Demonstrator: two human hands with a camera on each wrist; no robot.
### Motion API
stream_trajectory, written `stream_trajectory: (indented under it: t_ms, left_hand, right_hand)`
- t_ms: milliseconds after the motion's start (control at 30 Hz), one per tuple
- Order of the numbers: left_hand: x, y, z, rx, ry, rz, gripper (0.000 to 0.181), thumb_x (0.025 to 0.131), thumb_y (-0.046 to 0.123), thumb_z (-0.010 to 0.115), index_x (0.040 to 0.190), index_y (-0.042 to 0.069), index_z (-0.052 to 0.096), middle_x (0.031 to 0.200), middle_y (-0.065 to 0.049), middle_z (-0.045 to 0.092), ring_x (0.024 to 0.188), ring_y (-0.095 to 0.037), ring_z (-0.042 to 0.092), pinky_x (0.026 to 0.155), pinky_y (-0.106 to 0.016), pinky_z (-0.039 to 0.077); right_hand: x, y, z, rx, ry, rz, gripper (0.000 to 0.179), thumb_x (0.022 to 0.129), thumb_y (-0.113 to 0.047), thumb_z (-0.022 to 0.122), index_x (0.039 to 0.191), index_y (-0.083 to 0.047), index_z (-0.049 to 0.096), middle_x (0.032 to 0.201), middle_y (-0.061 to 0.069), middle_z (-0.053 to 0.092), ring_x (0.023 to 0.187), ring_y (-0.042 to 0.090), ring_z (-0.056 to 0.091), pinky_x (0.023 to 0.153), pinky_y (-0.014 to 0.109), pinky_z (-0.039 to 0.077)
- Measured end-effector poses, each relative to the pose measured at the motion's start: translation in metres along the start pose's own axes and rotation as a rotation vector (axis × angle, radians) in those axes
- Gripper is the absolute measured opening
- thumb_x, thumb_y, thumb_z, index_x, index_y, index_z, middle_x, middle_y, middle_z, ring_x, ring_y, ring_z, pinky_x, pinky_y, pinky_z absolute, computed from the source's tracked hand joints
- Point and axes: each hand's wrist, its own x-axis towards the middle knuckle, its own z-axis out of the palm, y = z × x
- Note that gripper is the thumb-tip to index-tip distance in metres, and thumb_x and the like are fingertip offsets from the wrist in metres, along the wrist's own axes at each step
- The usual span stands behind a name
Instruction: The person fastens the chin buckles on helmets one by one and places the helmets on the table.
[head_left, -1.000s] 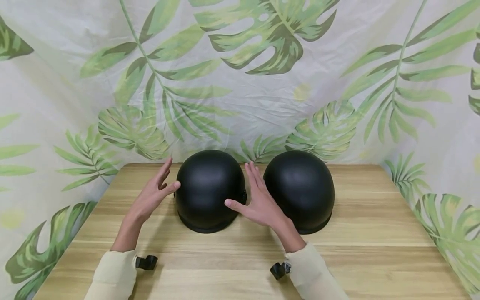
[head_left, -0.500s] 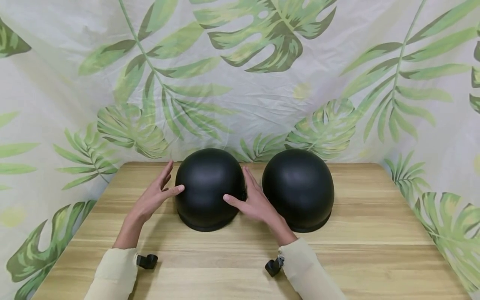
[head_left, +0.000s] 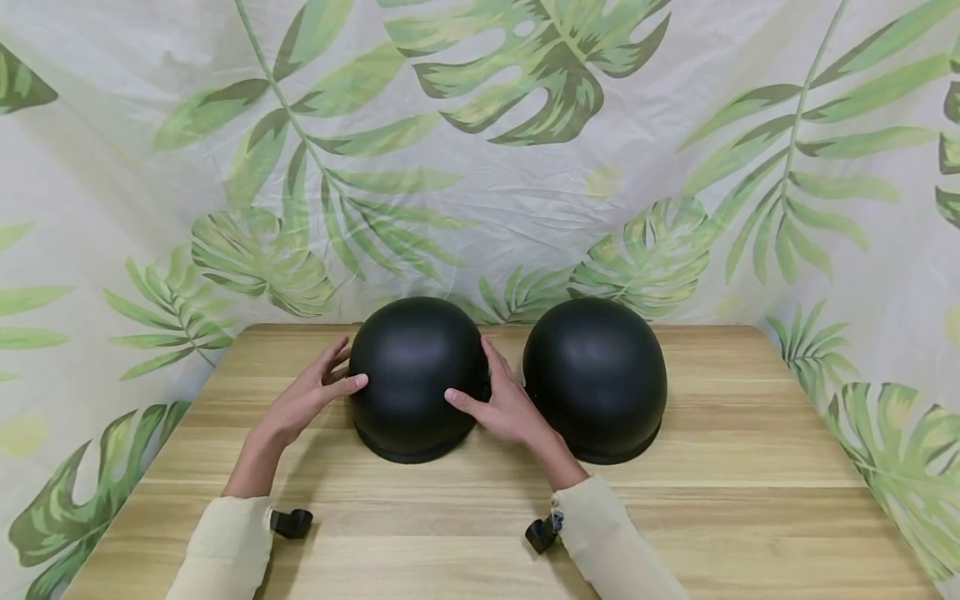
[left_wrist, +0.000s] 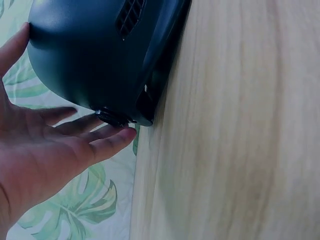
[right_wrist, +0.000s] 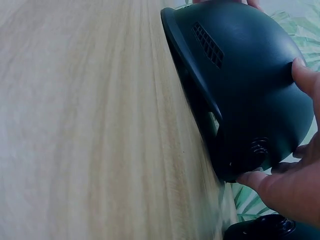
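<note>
Two black helmets sit dome-up side by side on the wooden table. The left helmet is between my hands. My left hand lies along its left side, thumb on the shell and fingers spread by a round black knob near the rim. My right hand is at its right side, thumb against the shell and a fingertip at the lower edge beside another round knob. A slotted vent shows on the front. The helmet's underside is hidden.
The right helmet stands close beside my right hand and wrist. A wooden table stretches beneath, its back edge against a leaf-patterned cloth. Small black devices are worn at both wrists.
Both hands have closed in on the left helmet: the right hand shifted left and down, the left fingers drew in against its side. The helmets have stayed in place.
</note>
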Motion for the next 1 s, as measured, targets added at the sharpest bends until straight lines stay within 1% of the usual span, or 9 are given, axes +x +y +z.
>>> stream_trajectory:
  t_ms: [133,333,467,600,700,800,833,933,1000]
  left_hand:
    - [-0.001,0.002,0.001,0.016,-0.006,0.000,0.089,0.108,0.038,0.064,0.175,0.019,0.008,0.180,-0.019,0.011,0.163,-0.054,0.017,0.122,-0.080,0.023]
    - [-0.003,0.008,0.004,0.056,0.006,0.015,0.086,0.109,0.039,0.062,0.175,0.019,0.010,0.180,-0.019,0.013,0.162,-0.054,0.021,0.122,-0.078,0.027]
    - [-0.004,0.016,0.006,0.078,0.056,0.041,0.085,0.108,0.040,0.063,0.175,0.024,0.014,0.180,-0.017,0.017,0.162,-0.054,0.021,0.122,-0.077,0.027]
    - [-0.008,0.027,0.007,0.126,0.140,0.073,0.081,0.107,0.042,0.063,0.174,0.028,0.019,0.177,-0.018,0.026,0.160,-0.052,0.027,0.121,-0.075,0.031]
    - [-0.013,0.036,0.008,0.155,0.195,0.100,0.076,0.108,0.042,0.062,0.173,0.030,0.023,0.175,-0.020,0.032,0.159,-0.048,0.031,0.122,-0.074,0.029]
    - [-0.018,0.044,0.008,0.168,0.223,0.129,0.073,0.108,0.041,0.060,0.172,0.033,0.026,0.175,-0.017,0.031,0.162,-0.044,0.027,0.123,-0.076,0.027]
    - [-0.019,0.046,0.008,0.169,0.231,0.140,0.072,0.108,0.041,0.061,0.171,0.034,0.027,0.176,-0.015,0.030,0.163,-0.043,0.026,0.122,-0.077,0.026]
    - [-0.022,0.051,0.007,0.179,0.245,0.168,0.072,0.107,0.039,0.063,0.171,0.035,0.030,0.179,-0.008,0.026,0.165,-0.041,0.022,0.120,-0.079,0.028]
    - [-0.023,0.053,0.007,0.188,0.251,0.181,0.072,0.106,0.037,0.065,0.170,0.036,0.031,0.179,-0.007,0.026,0.165,-0.041,0.022,0.119,-0.079,0.029]
  right_hand:
    - [-0.001,-0.002,0.000,0.008,0.012,0.010,0.109,0.095,-0.061,0.075,0.174,-0.032,0.007,0.182,0.002,0.013,0.164,0.034,0.029,0.129,0.064,0.030]
    - [-0.002,-0.002,0.000,0.027,0.032,0.015,0.108,0.094,-0.059,0.077,0.174,-0.032,0.010,0.181,0.003,0.017,0.165,0.033,0.028,0.130,0.062,0.030]
    - [-0.002,-0.002,0.001,0.083,0.049,0.010,0.107,0.094,-0.054,0.080,0.174,-0.030,0.013,0.180,0.005,0.020,0.165,0.033,0.029,0.130,0.059,0.033]
    - [-0.001,-0.003,0.002,0.175,0.041,-0.022,0.105,0.095,-0.048,0.081,0.174,-0.028,0.016,0.180,0.008,0.021,0.164,0.039,0.030,0.125,0.058,0.040]
    - [-0.001,-0.004,0.004,0.239,0.027,-0.045,0.101,0.096,-0.042,0.081,0.173,-0.026,0.017,0.179,0.011,0.021,0.163,0.043,0.030,0.124,0.058,0.041]
    - [-0.003,-0.004,0.005,0.295,0.009,-0.047,0.100,0.098,-0.037,0.080,0.173,-0.024,0.016,0.179,0.012,0.020,0.162,0.044,0.031,0.126,0.059,0.038]
    - [-0.003,-0.004,0.006,0.311,0.001,-0.047,0.099,0.099,-0.035,0.080,0.173,-0.024,0.016,0.179,0.012,0.020,0.162,0.043,0.031,0.127,0.058,0.037]
    - [-0.005,-0.003,0.007,0.342,-0.021,-0.052,0.098,0.100,-0.036,0.079,0.173,-0.022,0.016,0.179,0.013,0.020,0.162,0.042,0.033,0.128,0.058,0.035]
    - [-0.005,-0.003,0.007,0.340,-0.028,-0.057,0.097,0.100,-0.039,0.078,0.173,-0.022,0.016,0.179,0.013,0.021,0.161,0.042,0.035,0.128,0.059,0.035]
